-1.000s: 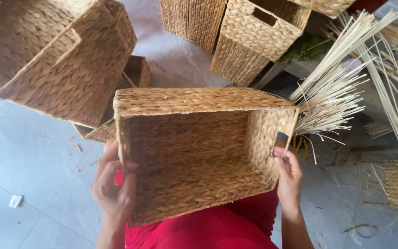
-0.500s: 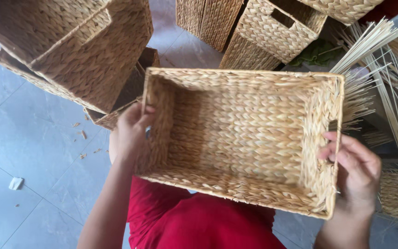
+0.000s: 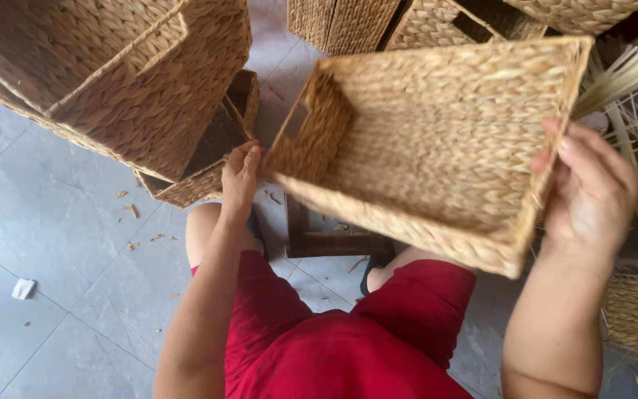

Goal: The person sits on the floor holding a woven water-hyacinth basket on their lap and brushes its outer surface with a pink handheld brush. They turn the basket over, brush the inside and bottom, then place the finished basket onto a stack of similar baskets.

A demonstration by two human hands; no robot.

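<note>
I hold a rectangular woven straw basket (image 3: 437, 140) in the air over my lap, its open side tilted toward me and its handle slot at the left end. My left hand (image 3: 241, 177) grips the basket's left end wall near the lower corner. My right hand (image 3: 592, 188) clasps the right rim, fingers wrapped over the edge. Below the basket I see my red clothes (image 3: 348, 340) and bare knees.
A stack of similar woven baskets (image 3: 112, 81) lies tipped at the upper left, touching my left hand's side. More baskets (image 3: 378, 22) stand at the top. Pale reed sticks (image 3: 629, 96) fan out at right. A dark wooden stool (image 3: 326, 240) sits between my legs on grey floor tiles (image 3: 53, 236).
The basket has swung up and to the right, tilting so its left end now faces me. Both hands moved with it, and the view shifted left and down.
</note>
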